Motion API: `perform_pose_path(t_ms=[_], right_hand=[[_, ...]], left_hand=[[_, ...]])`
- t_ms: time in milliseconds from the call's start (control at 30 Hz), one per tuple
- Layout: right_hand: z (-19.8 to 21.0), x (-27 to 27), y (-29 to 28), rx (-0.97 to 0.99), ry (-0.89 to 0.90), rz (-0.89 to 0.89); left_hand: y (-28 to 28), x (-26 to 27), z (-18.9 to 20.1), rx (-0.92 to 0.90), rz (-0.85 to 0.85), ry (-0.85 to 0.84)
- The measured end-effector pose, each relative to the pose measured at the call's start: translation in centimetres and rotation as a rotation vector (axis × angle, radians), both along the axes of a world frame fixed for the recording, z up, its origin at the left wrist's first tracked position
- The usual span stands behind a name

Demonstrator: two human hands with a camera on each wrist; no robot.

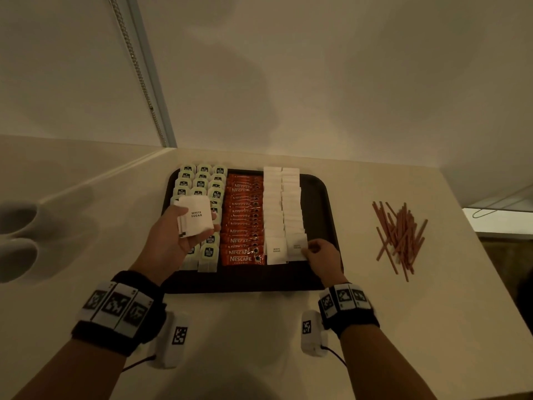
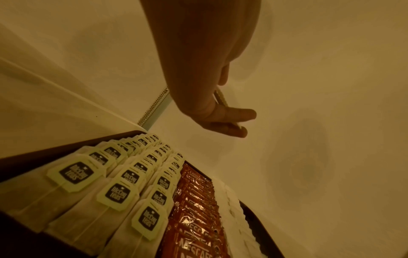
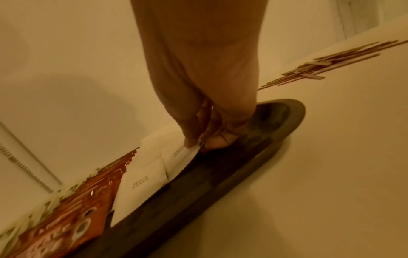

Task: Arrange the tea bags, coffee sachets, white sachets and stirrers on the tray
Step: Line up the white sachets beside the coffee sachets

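A dark tray (image 1: 323,203) holds three columns of tea bags (image 1: 202,183), a column of orange coffee sachets (image 1: 245,215) and two columns of white sachets (image 1: 281,203). My left hand (image 1: 194,228) hovers over the tea bags (image 2: 123,176) and grips a small stack of white sugar sachets (image 1: 199,210). My right hand (image 1: 308,249) pinches the front sachet (image 1: 297,251) of the right white column; the right wrist view shows its fingertips (image 3: 189,142) on that sachet's (image 3: 187,153) corner. The stirrers (image 1: 399,235) lie in a loose pile on the counter, right of the tray.
Two white cups (image 1: 17,241) stand at the far left of the counter. A wall with a beaded chain (image 1: 135,62) rises behind the tray. The tray's right strip (image 3: 260,125) is bare. The counter's edge runs just right of the stirrers (image 3: 331,64).
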State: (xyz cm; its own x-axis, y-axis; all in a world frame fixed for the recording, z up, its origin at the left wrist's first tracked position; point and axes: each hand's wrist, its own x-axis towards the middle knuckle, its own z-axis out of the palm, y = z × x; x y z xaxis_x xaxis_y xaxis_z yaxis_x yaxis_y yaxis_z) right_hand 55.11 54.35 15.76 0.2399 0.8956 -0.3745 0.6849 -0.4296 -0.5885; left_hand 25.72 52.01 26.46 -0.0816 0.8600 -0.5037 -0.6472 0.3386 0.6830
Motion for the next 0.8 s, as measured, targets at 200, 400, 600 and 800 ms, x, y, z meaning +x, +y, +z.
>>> perform_pose_path(t_ms=[200, 400, 600, 800], right_hand=[[0.3, -0.7, -0.2, 0.053, -0.098, -0.001], [5.5, -6.3, 0.8, 0.234, 0.257, 0.123], [11.2, -12.5, 1.5, 0.223, 0.701, 0.347], [11.6, -13.1, 2.0, 0.293, 0.692, 0.322]], left_hand=[[-0.1, 0.8, 0.5, -0.044, 0.028, -0.028], [0.6, 1.4, 0.3, -0.091, -0.005, 0.084], [0.7, 2.0, 0.8, 0.02, -0.105, 0.239], [0.6, 1.7, 0.8, 0.078, -0.108, 0.265]])
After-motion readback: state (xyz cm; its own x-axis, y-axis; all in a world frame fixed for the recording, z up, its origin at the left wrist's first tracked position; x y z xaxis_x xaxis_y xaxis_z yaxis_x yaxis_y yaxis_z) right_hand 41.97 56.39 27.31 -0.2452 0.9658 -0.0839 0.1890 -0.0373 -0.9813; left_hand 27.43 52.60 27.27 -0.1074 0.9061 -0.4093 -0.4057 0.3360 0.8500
